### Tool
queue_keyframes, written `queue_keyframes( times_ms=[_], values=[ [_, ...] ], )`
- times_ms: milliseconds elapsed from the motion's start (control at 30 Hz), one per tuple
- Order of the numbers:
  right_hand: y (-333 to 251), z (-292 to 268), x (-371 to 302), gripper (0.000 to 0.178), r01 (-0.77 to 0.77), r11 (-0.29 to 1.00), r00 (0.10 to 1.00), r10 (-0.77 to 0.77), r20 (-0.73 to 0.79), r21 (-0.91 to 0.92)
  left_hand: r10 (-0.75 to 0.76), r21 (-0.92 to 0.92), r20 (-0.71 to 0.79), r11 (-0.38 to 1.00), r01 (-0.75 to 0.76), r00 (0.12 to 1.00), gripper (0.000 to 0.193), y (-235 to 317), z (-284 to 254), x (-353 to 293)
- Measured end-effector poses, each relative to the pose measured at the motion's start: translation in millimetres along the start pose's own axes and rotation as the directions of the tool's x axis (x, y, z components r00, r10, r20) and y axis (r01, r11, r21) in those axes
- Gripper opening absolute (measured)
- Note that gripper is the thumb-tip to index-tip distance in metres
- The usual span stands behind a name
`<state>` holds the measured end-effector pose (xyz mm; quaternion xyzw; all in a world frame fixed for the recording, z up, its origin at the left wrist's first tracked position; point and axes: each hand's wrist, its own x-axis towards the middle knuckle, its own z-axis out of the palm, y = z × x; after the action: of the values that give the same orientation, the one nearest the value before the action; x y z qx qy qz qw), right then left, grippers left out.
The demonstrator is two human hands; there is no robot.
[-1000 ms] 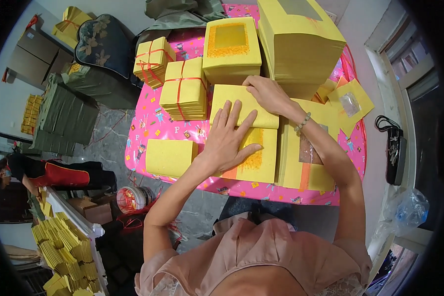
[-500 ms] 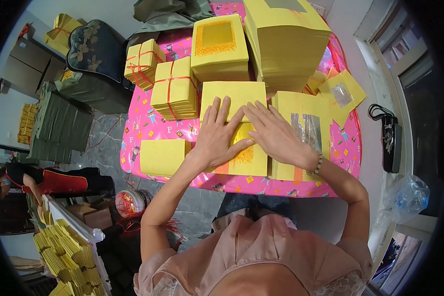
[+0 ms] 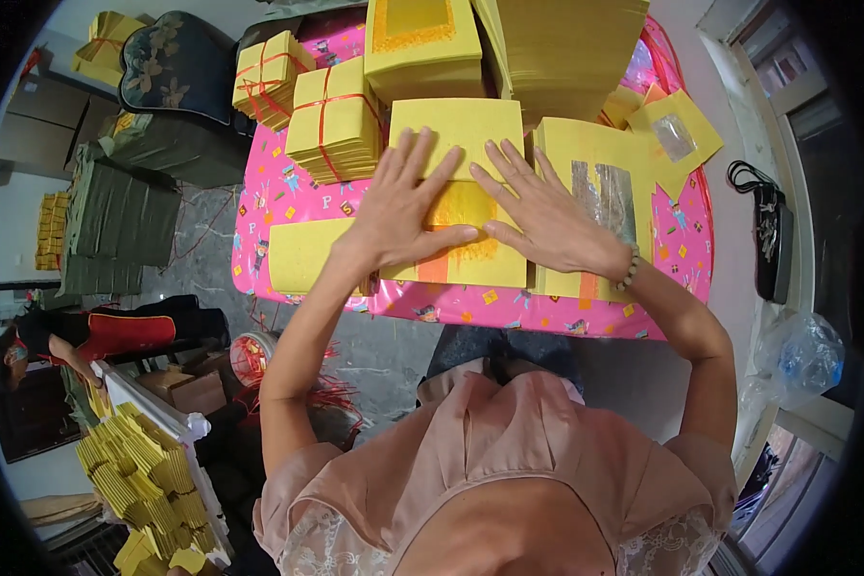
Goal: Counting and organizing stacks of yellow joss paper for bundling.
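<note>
My left hand [image 3: 398, 206] lies flat with fingers spread on the left part of a yellow paper sheet [image 3: 461, 206] with a gold patch and orange print. Spread on the sheet's right side is my right hand [image 3: 552, 216], a beaded bracelet at its wrist. The two thumbs point toward each other, close together. A plain yellow paper stack [image 3: 456, 115] shows beyond the fingertips. To the right is a pile of yellow paper [image 3: 566, 144] with silver foil on top, partly under my right hand. Beside my left wrist sits a low block of plain yellow paper [image 3: 302, 254].
Two tied yellow bundles [image 3: 331, 120] stand at the far left of the pink-covered table [image 3: 307, 206]. A tall paper stack [image 3: 571, 58] rises at the back, with loose sheets [image 3: 682, 144] to its right. Another person [image 3: 130, 331] works at lower left beside piled yellow packets [image 3: 134, 461].
My hands have moved apart, showing more of the gold patch between them. The whole table now appears higher in the picture, as the head view has shifted.
</note>
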<state>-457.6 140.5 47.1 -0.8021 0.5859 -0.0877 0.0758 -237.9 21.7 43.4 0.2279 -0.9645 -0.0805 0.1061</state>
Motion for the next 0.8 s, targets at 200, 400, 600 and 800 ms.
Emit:
queue_keyframes(
  times_ms=[200, 400, 600, 800],
  values=[
    [-1, 4, 2, 0.066, -0.006, 1.000, 1.000, 0.006, -0.004, -0.019, -0.085, -0.050, 0.073, 0.995, 0.089, 0.994, 0.097, -8, -2, -10],
    [2, 6, 13, 0.054, 0.007, 1.000, 0.983, -0.010, -0.182, -0.019, -0.103, -0.157, 0.123, 0.980, 0.122, 0.987, 0.086, -19, -7, -8],
    [16, -3, 38, 0.031, 0.051, 0.993, 0.950, -0.082, -0.303, -0.109, -0.285, -0.506, -0.178, 0.847, 0.160, 0.942, 0.063, -33, -20, 1],
    [22, 3, 45, 0.021, 0.154, 0.949, 0.825, -0.276, -0.493, -0.275, -0.641, -0.514, -0.036, 0.670, 0.536, 0.767, 0.080, -32, -21, 6]
  ],
)
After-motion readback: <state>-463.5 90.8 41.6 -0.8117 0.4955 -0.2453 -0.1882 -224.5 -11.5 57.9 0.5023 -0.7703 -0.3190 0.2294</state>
